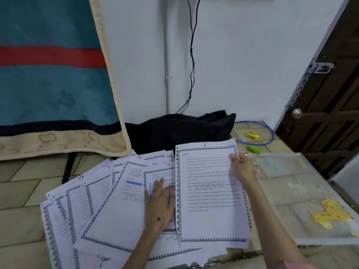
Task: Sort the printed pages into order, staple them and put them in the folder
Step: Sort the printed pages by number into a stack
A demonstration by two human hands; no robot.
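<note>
Head camera is showing numbered pages (108, 199) fanning across frame centre. Right hand (242, 167) is pinching page 1 (209, 195); left hand (161, 199) is pressing flat, fingers spread. Keeping the fan pinned should help while hunting page 2.

The left hand (160, 200) lies flat, palm down, fingers straight and close together, pointing away from the body. The right hand (243, 167) reaches farther out, thumb on top, fingers curled under in a pinch. Both arms are bare.
</note>
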